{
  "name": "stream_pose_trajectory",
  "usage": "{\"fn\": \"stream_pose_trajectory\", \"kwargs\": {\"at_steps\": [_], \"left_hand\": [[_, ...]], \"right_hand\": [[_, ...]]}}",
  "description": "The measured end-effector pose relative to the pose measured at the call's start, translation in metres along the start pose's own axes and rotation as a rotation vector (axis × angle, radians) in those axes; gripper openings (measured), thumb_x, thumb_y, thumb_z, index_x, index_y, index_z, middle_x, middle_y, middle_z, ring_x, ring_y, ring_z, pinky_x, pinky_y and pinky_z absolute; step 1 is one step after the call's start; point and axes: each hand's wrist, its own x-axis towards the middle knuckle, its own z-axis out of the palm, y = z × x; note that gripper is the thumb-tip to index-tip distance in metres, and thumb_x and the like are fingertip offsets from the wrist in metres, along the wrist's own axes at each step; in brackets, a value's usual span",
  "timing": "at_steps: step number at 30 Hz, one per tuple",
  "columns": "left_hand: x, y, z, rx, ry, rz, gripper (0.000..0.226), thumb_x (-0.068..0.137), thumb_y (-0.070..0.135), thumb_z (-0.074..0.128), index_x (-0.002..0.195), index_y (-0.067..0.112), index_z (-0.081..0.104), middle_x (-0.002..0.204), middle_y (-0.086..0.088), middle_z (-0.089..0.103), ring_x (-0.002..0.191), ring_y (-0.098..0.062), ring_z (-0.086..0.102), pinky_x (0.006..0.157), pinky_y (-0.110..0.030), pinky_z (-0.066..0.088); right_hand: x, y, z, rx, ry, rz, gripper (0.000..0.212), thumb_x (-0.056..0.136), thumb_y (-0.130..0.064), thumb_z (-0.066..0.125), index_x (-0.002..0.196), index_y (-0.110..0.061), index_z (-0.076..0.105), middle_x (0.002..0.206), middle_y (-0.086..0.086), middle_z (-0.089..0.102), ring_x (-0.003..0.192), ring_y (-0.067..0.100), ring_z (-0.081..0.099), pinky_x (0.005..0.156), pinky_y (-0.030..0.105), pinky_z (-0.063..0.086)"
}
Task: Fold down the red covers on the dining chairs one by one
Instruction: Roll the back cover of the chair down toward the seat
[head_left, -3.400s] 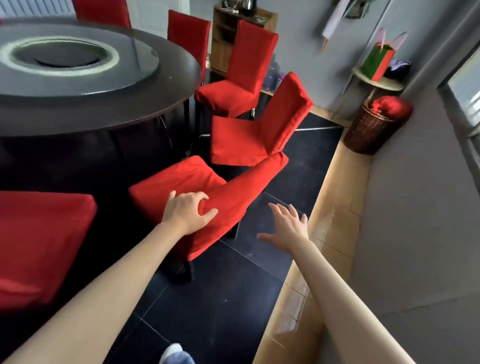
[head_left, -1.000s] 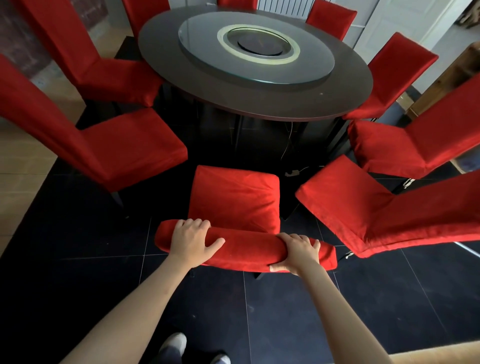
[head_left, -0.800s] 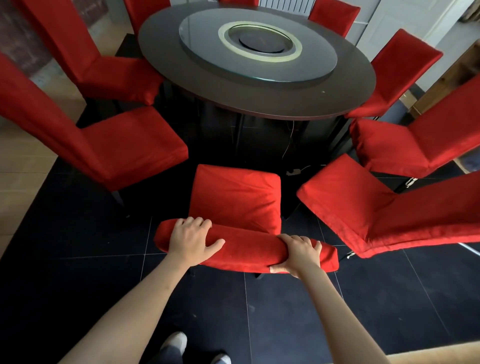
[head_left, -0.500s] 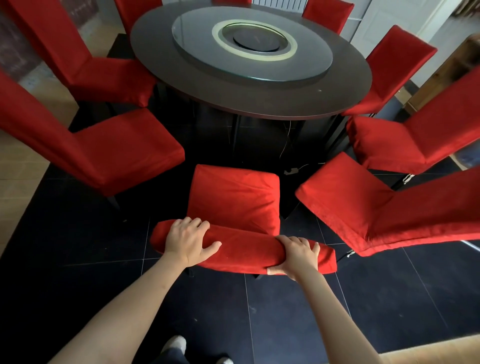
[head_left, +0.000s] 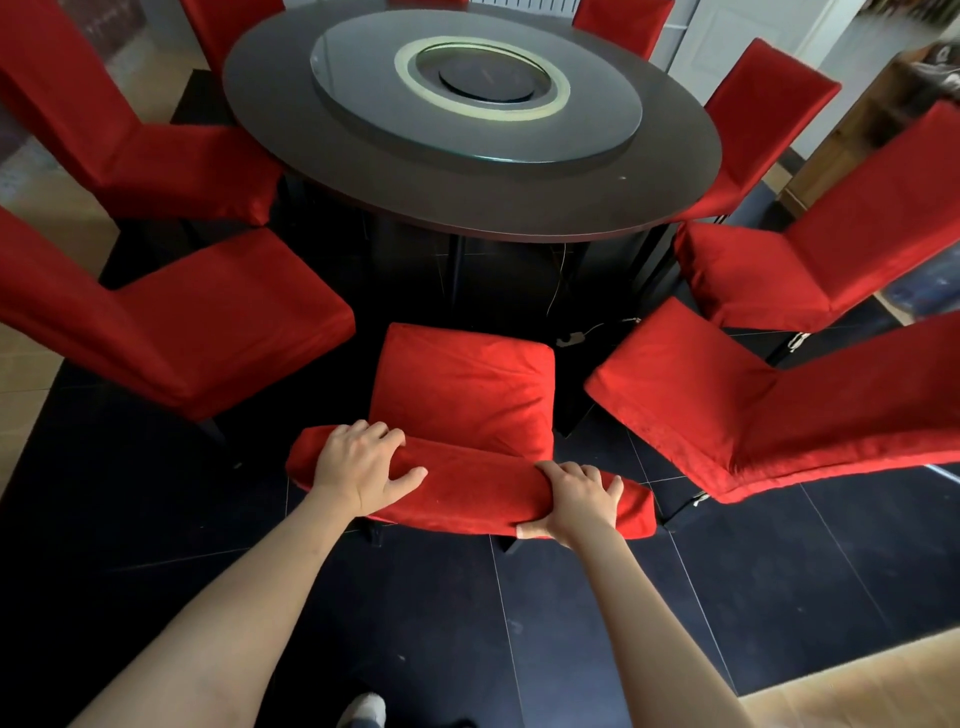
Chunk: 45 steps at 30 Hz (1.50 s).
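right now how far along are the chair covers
Nothing visibly finished. In hand: left hand and right hand grip the cover on the nearest chair's backrest. Left: the chairs round the table show no folded covers.

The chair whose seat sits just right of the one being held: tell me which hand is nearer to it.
Right. The right hand grips the held chair's top edge at the end beside that neighbouring chair; the left hand holds the far end.
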Motion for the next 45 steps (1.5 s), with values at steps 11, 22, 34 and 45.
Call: {"fn": "stream_pose_trajectory", "kwargs": {"at_steps": [11, 22, 34, 45], "left_hand": [[-0.001, -0.001, -0.002, -0.041, -0.021, 0.023, 0.074, 0.077, 0.073, 0.025, 0.101, 0.019, 0.070, 0.090, 0.001, 0.068, 0.085, -0.021, 0.062, 0.081, -0.036, 0.046], [0.019, 0.020, -0.022, -0.333, -0.049, 0.179, 0.055, 0.083, 0.064, 0.054, 0.118, 0.022, 0.062, 0.111, 0.004, 0.067, 0.103, -0.017, 0.062, 0.092, -0.034, 0.047], [0.053, 0.118, -0.041, -0.400, -0.079, 0.344, 0.052, 0.083, 0.061, 0.056, 0.119, 0.024, 0.060, 0.115, 0.005, 0.065, 0.106, -0.017, 0.060, 0.091, -0.033, 0.045], [0.078, 0.306, -0.046, -0.442, -0.094, 0.399, 0.048, 0.081, 0.056, 0.063, 0.117, 0.024, 0.062, 0.112, 0.005, 0.066, 0.104, -0.016, 0.061, 0.081, -0.027, 0.041]], "right_hand": [[-0.002, -0.004, -0.001, -0.029, -0.012, 0.032, 0.109, 0.060, -0.067, 0.077, 0.149, -0.035, 0.022, 0.147, -0.004, 0.039, 0.140, 0.025, 0.027, 0.114, 0.059, 0.013], [-0.031, 0.006, 0.004, 0.050, 0.150, 0.167, 0.111, 0.066, -0.066, 0.074, 0.153, -0.031, 0.015, 0.159, -0.002, 0.020, 0.148, 0.027, 0.008, 0.117, 0.055, 0.014], [-0.084, 0.097, -0.004, 0.135, 0.232, 0.397, 0.105, 0.070, -0.059, 0.075, 0.153, -0.029, 0.017, 0.159, -0.001, 0.019, 0.147, 0.026, 0.009, 0.115, 0.051, 0.020], [-0.119, 0.274, -0.028, 0.235, 0.353, 0.465, 0.103, 0.069, -0.059, 0.076, 0.150, -0.030, 0.021, 0.156, -0.002, 0.026, 0.144, 0.025, 0.017, 0.111, 0.051, 0.023]]}}
